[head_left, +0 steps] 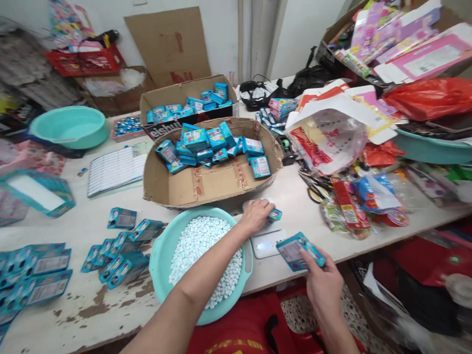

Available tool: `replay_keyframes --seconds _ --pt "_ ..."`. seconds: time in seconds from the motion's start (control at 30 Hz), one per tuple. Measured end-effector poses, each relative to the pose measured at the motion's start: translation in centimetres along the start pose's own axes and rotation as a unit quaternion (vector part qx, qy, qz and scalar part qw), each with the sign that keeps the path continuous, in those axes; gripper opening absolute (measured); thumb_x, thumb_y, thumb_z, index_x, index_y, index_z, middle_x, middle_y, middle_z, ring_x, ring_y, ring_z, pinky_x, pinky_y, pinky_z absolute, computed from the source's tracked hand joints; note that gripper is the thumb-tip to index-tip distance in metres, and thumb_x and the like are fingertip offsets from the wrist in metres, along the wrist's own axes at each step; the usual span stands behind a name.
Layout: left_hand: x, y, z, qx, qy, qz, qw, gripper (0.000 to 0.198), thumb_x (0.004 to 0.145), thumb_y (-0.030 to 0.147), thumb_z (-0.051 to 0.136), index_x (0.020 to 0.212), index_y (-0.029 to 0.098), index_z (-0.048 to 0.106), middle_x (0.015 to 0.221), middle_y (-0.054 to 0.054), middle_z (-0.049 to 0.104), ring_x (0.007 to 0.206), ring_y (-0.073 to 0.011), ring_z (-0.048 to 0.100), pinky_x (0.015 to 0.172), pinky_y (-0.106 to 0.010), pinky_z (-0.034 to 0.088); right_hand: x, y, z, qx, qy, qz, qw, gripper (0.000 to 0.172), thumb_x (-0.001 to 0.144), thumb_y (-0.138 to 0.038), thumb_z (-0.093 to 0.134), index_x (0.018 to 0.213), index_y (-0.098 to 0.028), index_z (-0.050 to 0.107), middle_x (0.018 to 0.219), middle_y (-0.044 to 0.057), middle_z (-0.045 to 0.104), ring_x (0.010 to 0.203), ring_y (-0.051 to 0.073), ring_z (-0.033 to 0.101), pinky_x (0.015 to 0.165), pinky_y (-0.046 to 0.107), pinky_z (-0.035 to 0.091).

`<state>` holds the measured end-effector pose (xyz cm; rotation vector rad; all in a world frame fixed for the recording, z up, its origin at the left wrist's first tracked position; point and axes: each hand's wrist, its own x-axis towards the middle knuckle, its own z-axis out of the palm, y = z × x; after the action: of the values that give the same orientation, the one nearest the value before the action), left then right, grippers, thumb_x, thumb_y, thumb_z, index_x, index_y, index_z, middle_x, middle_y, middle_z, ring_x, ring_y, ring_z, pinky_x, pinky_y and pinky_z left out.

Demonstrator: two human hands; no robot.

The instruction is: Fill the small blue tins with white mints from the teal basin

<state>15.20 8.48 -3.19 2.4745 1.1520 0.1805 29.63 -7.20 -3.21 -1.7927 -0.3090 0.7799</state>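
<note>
My left hand (255, 215) reaches over a teal basin (161, 265) full of small white pellets and is closed on a small blue box (275, 215) resting on a white scale (268, 239). My right hand (320, 275) holds another small blue box (297, 250) by its lower edge, just off the table's near edge. A shallow cardboard tray (206, 184) behind the scale holds several filled blue boxes.
Flattened blue boxes (118, 255) lie in rows at the left. A second cardboard box (184, 96) with more blue boxes stands further back, beside a lined notebook (116, 169) and an empty teal basin (70, 127). Scissors (313, 184), plastic bags and pink packaging crowd the right.
</note>
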Motion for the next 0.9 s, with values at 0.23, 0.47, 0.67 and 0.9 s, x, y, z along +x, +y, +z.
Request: replay_keyframes --seconds 0.23,0.47,0.67,0.9 --pt "-10.2 -2.5 -4.9 -0.078 0.212 -0.105 0.968 0.036 0.083 0.022 0.057 0.118 0.023 0.049 0.109 -0.009 0.058 0.101 -0.0223 0.056 0.086 -0.035 0.046 2.9 0.0 6.9 -0.002 -0.001 -0.11 0.994 0.058 0.049 -0.045 0.08 0.095 -0.013 0.064 0.081 0.004 0.064 0.074 0.021 0.061 0.074 0.038 0.052" --pt "-27.8 -4.1 -10.5 0.098 0.222 -0.299 0.923 0.033 0.082 0.029 0.054 0.114 0.024 0.055 0.109 -0.012 0.061 0.103 -0.0281 0.056 0.086 -0.038 0.045 3.0 2.5 10.0 -0.067 -0.056 -0.171 0.981 0.056 0.054 -0.047 0.077 0.097 -0.014 0.061 0.091 0.005 0.062 0.085 0.024 0.06 0.085 0.044 0.047" --pt "-39.6 -8.1 -7.7 0.105 0.009 -0.57 0.815 0.035 0.082 0.041 0.039 0.1 0.017 0.056 0.099 -0.015 0.063 0.085 -0.0319 0.062 0.069 -0.041 0.048 2.5 2.8 8.9 -0.07 -0.078 -0.223 0.969 0.063 0.065 -0.047 0.071 0.114 -0.014 0.05 0.115 0.012 0.053 0.109 0.027 0.053 0.095 0.046 0.042" --pt "-41.3 -12.2 -1.2 0.123 0.209 -0.582 0.776 0.038 0.079 0.048 0.035 0.1 0.021 0.052 0.085 -0.012 0.063 0.094 -0.0373 0.06 0.075 -0.052 0.049 4.6 -5.6 11.1 -0.116 -0.026 -0.462 0.879 0.039 0.078 -0.037 0.063 0.11 -0.015 0.055 0.114 0.013 0.052 0.114 0.025 0.048 0.096 0.044 0.041"
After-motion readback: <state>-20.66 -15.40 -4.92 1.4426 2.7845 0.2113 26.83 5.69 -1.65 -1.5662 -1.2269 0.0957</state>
